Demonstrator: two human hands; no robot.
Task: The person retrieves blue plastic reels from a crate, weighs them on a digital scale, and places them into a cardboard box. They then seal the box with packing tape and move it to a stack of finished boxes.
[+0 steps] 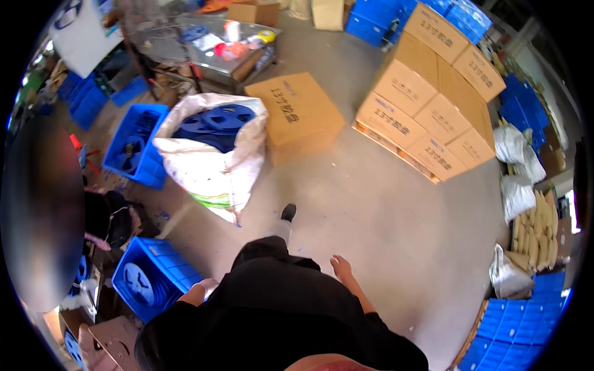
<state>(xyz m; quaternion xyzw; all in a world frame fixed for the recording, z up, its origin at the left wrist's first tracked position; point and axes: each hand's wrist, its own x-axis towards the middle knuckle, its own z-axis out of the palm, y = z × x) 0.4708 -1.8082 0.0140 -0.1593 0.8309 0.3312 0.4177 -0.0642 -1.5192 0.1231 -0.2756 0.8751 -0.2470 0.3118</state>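
My right hand (pixel 340 266) hangs out from my body over the floor, fingers loosely apart, with nothing in it. At my left side, my left hand (pixel 209 287) is partly hidden by my dark shirt; its fingers cannot be made out. It is close to a blue plastic crate (pixel 164 253) tilted toward the left, which holds round blue plastic reels (pixel 137 281). I cannot tell if the hand touches it. Farther ahead, a large white woven sack (pixel 213 176) stands with its mouth wide, full of blue reels (pixel 226 117).
A closed cardboard box (pixel 297 117) stands beside the sack. Stacked cartons (pixel 427 105) fill a pallet ahead right. Another blue crate (pixel 136 145) sits left of the sack, near a cluttered table (pixel 226 59). Blue crates (pixel 520 315) and sacks (pixel 516 195) line the right. A person (pixel 43 204) is at left.
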